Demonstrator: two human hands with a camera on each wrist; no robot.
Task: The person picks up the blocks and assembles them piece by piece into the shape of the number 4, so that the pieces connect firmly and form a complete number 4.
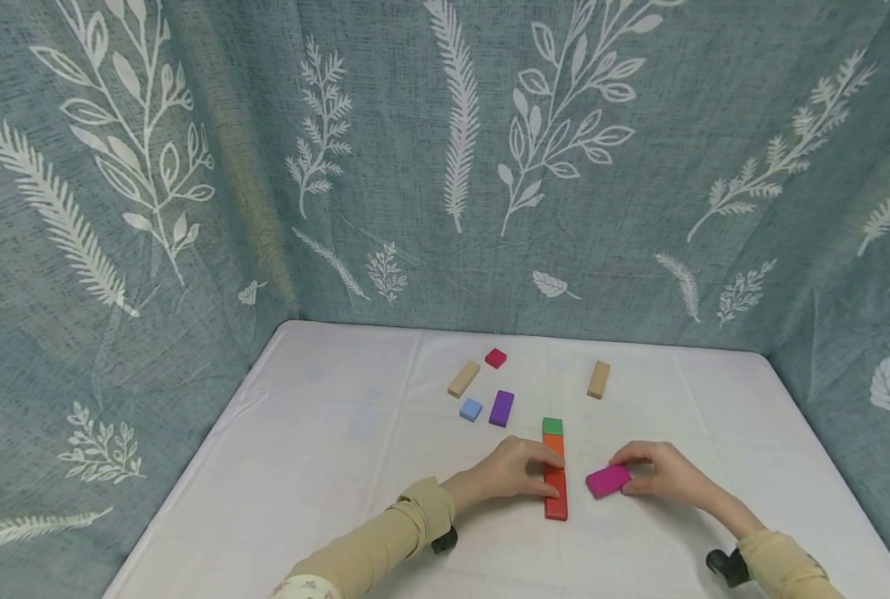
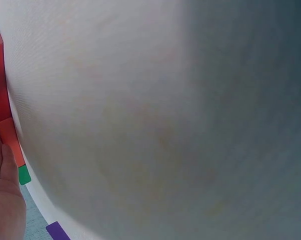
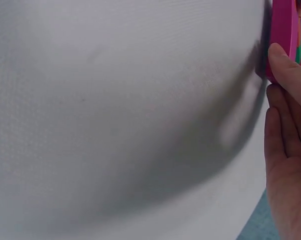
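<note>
A straight row of blocks runs away from the person: a red block (image 1: 556, 504) nearest, an orange block (image 1: 553, 443) behind it, a small green block (image 1: 553, 426) at the far end. My left hand (image 1: 506, 470) reaches in from the left, its thumb on the red block and its fingers at the seam of red and orange. To the right of the row, my right hand (image 1: 662, 472) pinches a magenta block (image 1: 607, 481) by its right end, thumb on one side and fingers on the other. The right wrist view shows that block (image 3: 283, 35) close over its shadow.
Beyond the row lie a purple block (image 1: 501, 408), a light blue block (image 1: 471, 409), a wooden block (image 1: 463, 378), a small red block (image 1: 496, 358) and another wooden block (image 1: 598, 379). All are on a white cloth-covered table (image 1: 325, 416). A patterned blue-green curtain (image 1: 393, 166) hangs behind and at both sides.
</note>
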